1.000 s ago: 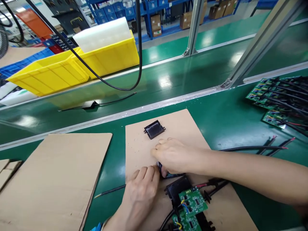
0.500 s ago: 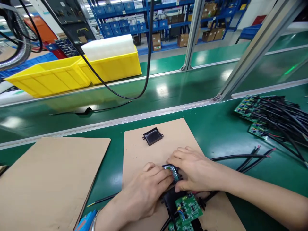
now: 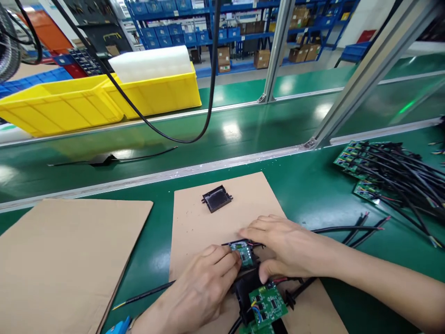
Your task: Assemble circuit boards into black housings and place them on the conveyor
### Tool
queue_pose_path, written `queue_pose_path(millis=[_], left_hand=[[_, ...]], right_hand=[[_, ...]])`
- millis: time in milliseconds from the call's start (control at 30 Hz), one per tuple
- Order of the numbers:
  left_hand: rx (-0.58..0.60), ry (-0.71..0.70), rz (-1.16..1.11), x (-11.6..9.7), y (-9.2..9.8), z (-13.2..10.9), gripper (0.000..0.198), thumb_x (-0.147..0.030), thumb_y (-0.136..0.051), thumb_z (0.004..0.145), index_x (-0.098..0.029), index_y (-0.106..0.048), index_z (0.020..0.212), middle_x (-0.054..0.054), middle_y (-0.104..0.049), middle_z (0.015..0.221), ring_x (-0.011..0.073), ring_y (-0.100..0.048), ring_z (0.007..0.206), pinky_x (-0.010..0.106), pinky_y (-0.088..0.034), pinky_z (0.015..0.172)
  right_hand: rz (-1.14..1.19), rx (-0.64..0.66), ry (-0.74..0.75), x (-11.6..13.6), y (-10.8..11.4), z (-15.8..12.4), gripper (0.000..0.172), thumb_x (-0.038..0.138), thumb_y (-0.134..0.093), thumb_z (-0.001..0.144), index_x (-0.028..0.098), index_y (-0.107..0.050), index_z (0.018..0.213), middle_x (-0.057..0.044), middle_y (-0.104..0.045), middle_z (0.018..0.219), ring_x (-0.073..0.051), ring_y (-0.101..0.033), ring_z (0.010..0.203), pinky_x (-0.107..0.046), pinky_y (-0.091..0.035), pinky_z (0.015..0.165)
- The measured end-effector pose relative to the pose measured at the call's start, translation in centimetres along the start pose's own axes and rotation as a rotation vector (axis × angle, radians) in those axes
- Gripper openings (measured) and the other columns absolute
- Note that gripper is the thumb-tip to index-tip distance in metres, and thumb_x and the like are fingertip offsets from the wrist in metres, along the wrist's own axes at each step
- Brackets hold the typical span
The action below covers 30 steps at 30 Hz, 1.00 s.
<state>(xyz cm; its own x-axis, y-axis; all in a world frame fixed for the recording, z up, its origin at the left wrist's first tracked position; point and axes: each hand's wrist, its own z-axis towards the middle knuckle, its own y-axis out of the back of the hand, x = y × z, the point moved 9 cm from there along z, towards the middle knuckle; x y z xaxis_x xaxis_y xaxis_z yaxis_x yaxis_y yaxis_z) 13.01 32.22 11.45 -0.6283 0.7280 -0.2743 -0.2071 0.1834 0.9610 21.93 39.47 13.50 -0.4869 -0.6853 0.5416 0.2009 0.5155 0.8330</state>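
Note:
A small green circuit board (image 3: 243, 253) sits in a black housing on the cardboard sheet (image 3: 194, 222). My left hand (image 3: 212, 278) has its fingers bent together at the board's left side, fingertips on it. On the right, my right hand (image 3: 281, 246) curves around the housing's far and right edges, thumb and fingers apart. Nearer to me, another green board (image 3: 268, 304) with coloured wires lies on a black housing (image 3: 243, 292). A separate black tray-shaped part (image 3: 217, 198) rests higher up on the cardboard.
Stacked cardboard (image 3: 76, 250) lies at the left. Boards with black cables (image 3: 392, 171) are heaped at the right. Yellow bins (image 3: 160, 95) stand beyond the metal rail (image 3: 208, 166), and a black cable (image 3: 149, 123) hangs in front. A metal post (image 3: 361, 69) rises at the right.
My left hand has shifted left and slightly down, uncovering more of the board. My right thumb has moved a little to the right. The whole view has drifted slightly.

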Motion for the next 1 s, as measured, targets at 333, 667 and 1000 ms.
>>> queue_pose_path(millis=[333, 667, 1000], left_hand=[[-0.010, 0.037, 0.057, -0.5, -0.4, -0.1, 0.054, -0.003, -0.046, 0.073, -0.007, -0.053, 0.126, 0.013, -0.057, 0.130, 0.0278, -0.054, 0.109, 0.043, -0.045, 0.099], [-0.031, 0.061, 0.019, -0.3, -0.4, 0.1, 0.048, -0.006, -0.047, 0.072, -0.008, -0.058, 0.119, 0.012, -0.059, 0.127, 0.0273, -0.053, 0.110, 0.041, -0.044, 0.100], [0.041, 0.142, -0.082, 0.3, -0.3, 0.3, 0.072, -0.004, -0.048, 0.064, -0.011, -0.043, 0.135, 0.012, -0.057, 0.121, 0.0281, -0.052, 0.106, 0.045, -0.048, 0.095]], right_hand=[[-0.099, -0.047, -0.126, -1.6, 0.2, -2.3, 0.018, 0.009, -0.042, 0.092, 0.016, -0.058, 0.089, -0.005, -0.059, 0.087, -0.020, -0.055, 0.080, -0.031, -0.040, 0.070], [-0.180, -0.053, 0.190, 1.8, -1.5, -0.1, 0.019, 0.001, -0.043, 0.080, 0.017, -0.053, 0.078, -0.004, -0.054, 0.080, -0.018, -0.044, 0.073, -0.031, -0.034, 0.063], [-0.447, 0.041, 0.283, 1.1, -3.4, -0.9, 0.011, 0.008, -0.049, 0.091, 0.015, -0.056, 0.088, -0.005, -0.056, 0.086, -0.021, -0.045, 0.080, -0.034, -0.032, 0.064]])
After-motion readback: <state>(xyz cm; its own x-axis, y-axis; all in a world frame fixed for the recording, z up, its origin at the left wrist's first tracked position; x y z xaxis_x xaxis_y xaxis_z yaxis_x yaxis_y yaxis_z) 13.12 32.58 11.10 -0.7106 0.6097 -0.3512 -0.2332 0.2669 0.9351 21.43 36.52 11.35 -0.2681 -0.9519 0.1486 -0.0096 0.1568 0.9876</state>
